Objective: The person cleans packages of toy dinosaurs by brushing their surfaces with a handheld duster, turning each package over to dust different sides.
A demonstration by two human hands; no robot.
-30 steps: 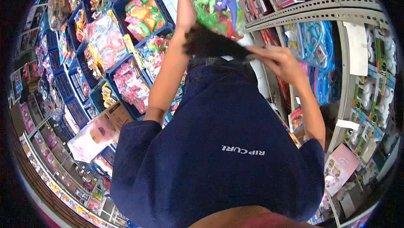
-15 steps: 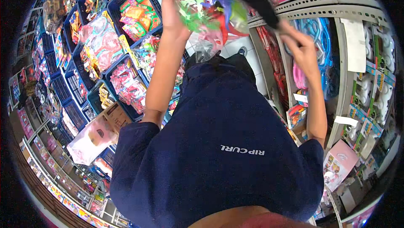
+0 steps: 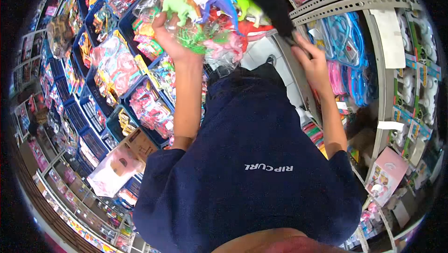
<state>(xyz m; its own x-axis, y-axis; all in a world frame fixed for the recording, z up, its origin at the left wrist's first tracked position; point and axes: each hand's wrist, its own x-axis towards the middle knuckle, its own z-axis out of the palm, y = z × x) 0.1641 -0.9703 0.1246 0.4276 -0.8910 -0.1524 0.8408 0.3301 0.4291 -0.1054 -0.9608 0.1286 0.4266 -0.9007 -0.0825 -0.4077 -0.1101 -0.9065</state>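
A clear plastic bag of colourful toy dinosaurs [image 3: 219, 1] is at the top centre, in green, blue, purple and red. My left hand [image 3: 175, 40] grips the bag from its left side and underneath, the fingers partly hidden behind the plastic. My right hand [image 3: 311, 59] is closed around the handle end of a dark, fuzzy duster [image 3: 268, 1]. The duster is blurred, and its head is close to the bag's right side; I cannot tell whether they touch.
Blue baskets [image 3: 126, 22] full of packaged toys line the left. On the right, a perforated metal shelf [image 3: 347, 1] holds blue packaged items [image 3: 347, 38] and boxed goods. White floor tiles [image 3: 261, 52] show between them. A pink box [image 3: 389, 173] stands at lower right.
The toy bag has moved down and left, with more of the dinosaurs visible. My right hand and the duster have moved left, closer to the bag.
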